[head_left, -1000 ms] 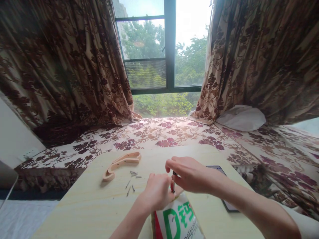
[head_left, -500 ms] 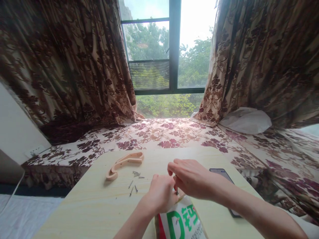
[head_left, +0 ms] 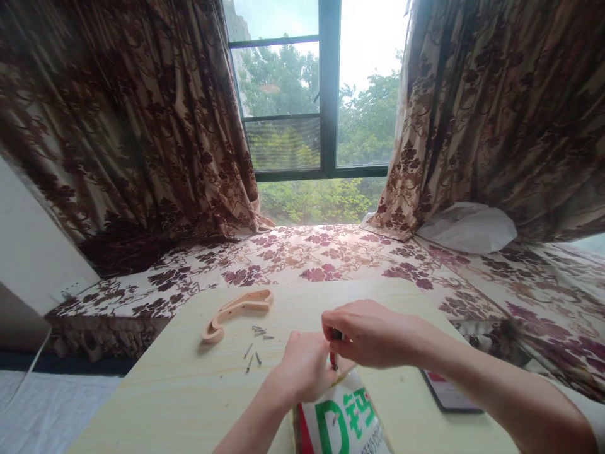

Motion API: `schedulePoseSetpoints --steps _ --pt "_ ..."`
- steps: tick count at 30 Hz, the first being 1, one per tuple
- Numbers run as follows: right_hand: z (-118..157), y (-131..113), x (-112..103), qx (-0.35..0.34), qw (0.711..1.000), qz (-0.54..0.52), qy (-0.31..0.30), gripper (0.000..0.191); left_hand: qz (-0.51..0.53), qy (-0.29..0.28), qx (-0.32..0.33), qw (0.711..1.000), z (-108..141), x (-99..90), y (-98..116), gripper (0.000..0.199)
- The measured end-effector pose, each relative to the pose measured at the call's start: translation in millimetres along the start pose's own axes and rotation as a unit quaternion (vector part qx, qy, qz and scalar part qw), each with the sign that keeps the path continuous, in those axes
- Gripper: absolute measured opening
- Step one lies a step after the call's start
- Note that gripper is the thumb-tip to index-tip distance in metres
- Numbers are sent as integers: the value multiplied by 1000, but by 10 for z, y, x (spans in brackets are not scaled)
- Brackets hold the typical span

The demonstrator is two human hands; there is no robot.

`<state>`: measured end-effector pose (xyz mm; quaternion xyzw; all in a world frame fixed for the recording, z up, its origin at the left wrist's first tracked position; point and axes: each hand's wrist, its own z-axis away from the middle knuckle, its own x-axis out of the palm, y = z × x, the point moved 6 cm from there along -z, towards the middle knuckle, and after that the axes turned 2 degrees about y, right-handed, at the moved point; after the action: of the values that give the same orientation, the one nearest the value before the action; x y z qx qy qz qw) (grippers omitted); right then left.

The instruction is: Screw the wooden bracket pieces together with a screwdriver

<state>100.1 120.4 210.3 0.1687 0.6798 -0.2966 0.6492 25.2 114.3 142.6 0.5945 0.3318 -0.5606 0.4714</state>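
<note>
My right hand (head_left: 363,333), its fingers curled, grips a small red and black screwdriver (head_left: 334,359) held upright, mostly hidden by the fingers. My left hand (head_left: 305,366) is closed just below and left of it, holding a light wooden piece (head_left: 346,366) of which only a bit shows. Under both hands lies a plastic packet (head_left: 347,419) with green lettering and a red edge. To the left are several loose screws (head_left: 258,331) and a curved wooden piece (head_left: 236,307) with holes along it.
These things rest on a pale wood-grain table (head_left: 155,391). A phone (head_left: 451,391) lies under my right forearm. Beyond the table is a ledge with a floral cover (head_left: 312,252), bearing a white plastic bag (head_left: 470,228). Patterned curtains (head_left: 155,126) flank the window.
My right hand has shifted slightly right and turned at the wrist, and the screwdriver's red part now shows. The right forearm has moved lower across the phone. My left hand stays in place.
</note>
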Motion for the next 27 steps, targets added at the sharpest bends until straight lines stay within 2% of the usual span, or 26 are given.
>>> schedulePoseSetpoints --steps 8,15,22,27 --pt "-23 88 13 49 998 27 17 18 2 -3 -7 1000 -4 1 -4 19" --pt "1 39 -89 -16 1000 20 -7 18 4 -11 -8 1000 -26 7 2 21" --pt "-13 154 -78 51 997 54 14 23 10 -24 -23 999 -24 -14 8 16" --pt "-22 99 -71 -27 999 30 -24 21 14 -27 -24 999 -25 -18 15 14"
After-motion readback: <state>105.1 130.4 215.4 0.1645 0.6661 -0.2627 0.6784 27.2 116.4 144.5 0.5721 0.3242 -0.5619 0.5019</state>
